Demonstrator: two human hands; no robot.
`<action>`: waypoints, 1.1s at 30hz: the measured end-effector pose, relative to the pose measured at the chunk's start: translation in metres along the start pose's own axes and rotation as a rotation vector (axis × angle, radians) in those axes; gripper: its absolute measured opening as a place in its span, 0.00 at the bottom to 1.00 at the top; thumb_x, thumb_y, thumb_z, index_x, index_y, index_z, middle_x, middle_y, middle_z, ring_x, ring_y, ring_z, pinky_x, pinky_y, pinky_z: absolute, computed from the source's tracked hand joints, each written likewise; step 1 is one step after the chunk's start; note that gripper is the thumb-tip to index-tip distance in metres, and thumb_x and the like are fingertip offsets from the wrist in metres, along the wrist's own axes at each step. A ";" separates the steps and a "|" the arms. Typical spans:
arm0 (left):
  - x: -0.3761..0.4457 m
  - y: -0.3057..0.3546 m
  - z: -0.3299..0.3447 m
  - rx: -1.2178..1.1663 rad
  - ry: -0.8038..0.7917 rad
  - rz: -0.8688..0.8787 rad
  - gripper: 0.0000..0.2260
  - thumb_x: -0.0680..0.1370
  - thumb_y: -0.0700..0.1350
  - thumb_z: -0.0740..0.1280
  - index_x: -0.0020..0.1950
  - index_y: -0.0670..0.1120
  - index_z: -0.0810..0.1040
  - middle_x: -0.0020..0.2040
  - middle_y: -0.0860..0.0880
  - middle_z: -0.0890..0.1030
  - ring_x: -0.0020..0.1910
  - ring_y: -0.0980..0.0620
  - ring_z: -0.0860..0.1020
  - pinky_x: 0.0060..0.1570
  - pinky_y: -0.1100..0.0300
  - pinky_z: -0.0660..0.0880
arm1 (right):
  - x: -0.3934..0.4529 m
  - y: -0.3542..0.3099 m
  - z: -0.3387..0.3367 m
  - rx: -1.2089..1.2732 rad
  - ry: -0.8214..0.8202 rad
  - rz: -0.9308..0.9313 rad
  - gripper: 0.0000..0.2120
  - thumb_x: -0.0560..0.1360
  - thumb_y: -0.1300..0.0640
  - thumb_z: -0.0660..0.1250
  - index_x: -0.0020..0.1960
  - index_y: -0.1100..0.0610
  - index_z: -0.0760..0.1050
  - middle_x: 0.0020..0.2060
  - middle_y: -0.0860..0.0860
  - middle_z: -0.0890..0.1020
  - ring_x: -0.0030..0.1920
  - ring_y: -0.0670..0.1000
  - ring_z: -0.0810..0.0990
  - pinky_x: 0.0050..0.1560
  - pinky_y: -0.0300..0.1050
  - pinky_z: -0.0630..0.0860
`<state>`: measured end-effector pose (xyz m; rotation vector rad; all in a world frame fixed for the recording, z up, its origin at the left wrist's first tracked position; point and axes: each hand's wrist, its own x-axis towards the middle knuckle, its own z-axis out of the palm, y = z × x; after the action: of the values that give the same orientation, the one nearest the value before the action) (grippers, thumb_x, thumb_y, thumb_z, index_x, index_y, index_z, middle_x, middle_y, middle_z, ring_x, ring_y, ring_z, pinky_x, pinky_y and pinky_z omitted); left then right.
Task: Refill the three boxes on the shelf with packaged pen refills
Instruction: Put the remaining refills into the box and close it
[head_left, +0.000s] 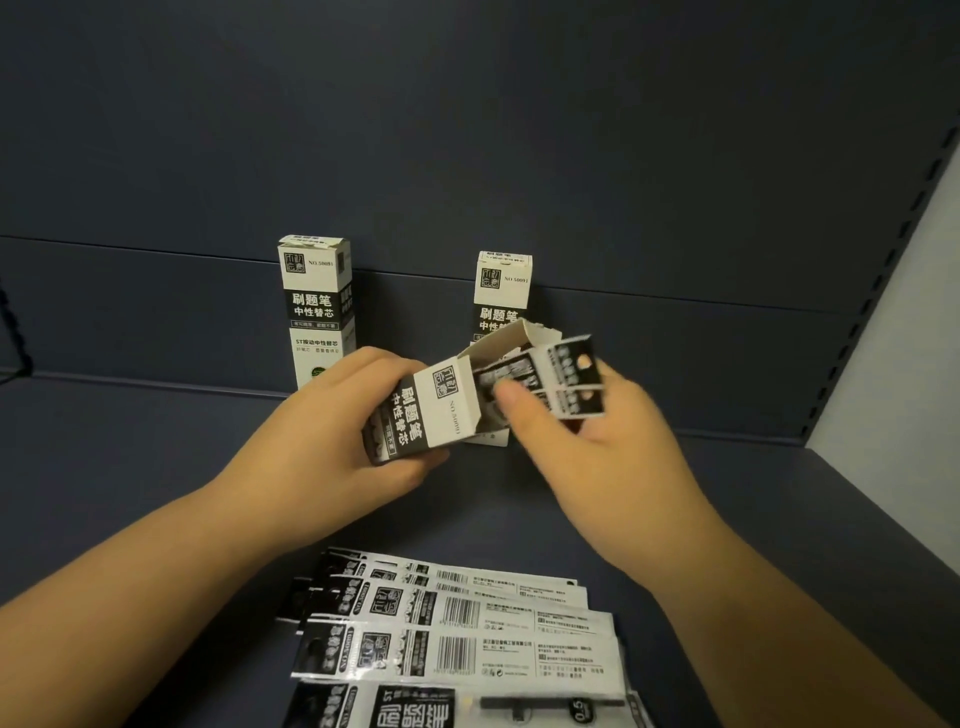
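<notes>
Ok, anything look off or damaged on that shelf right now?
Only small things. The left standing box has a ragged, torn top edge. The loose refill packs at the front lie in a skewed, overlapping heap. The tilted box is simply held in the left hand while the right hand feeds packs in.

Two boxes (318, 312) stand behind the hands; refill packets (457, 639) lie in front.
</notes>
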<state>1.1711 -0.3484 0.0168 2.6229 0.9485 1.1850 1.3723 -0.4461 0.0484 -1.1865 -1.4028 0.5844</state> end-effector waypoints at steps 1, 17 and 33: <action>0.000 0.001 0.000 -0.003 0.001 0.000 0.22 0.70 0.62 0.71 0.62 0.61 0.74 0.55 0.64 0.75 0.55 0.62 0.76 0.51 0.57 0.77 | 0.000 0.001 0.000 -0.021 -0.010 0.003 0.07 0.78 0.54 0.70 0.55 0.51 0.82 0.44 0.41 0.87 0.44 0.35 0.83 0.40 0.24 0.73; 0.001 0.000 0.000 -0.020 0.018 -0.019 0.22 0.70 0.59 0.73 0.62 0.61 0.74 0.55 0.65 0.75 0.56 0.62 0.76 0.51 0.61 0.75 | 0.006 0.005 -0.008 -0.049 0.067 -0.217 0.06 0.76 0.59 0.74 0.51 0.49 0.84 0.39 0.56 0.83 0.39 0.61 0.79 0.42 0.49 0.80; 0.002 0.003 0.001 -0.008 -0.031 0.012 0.22 0.70 0.59 0.73 0.62 0.58 0.75 0.54 0.62 0.76 0.54 0.61 0.77 0.50 0.59 0.76 | 0.005 0.006 -0.002 -0.266 -0.050 -0.255 0.09 0.74 0.63 0.74 0.45 0.48 0.86 0.32 0.34 0.79 0.31 0.39 0.75 0.36 0.28 0.70</action>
<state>1.1745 -0.3491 0.0183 2.6368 0.9216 1.1448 1.3772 -0.4400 0.0455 -1.1803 -1.6817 0.2548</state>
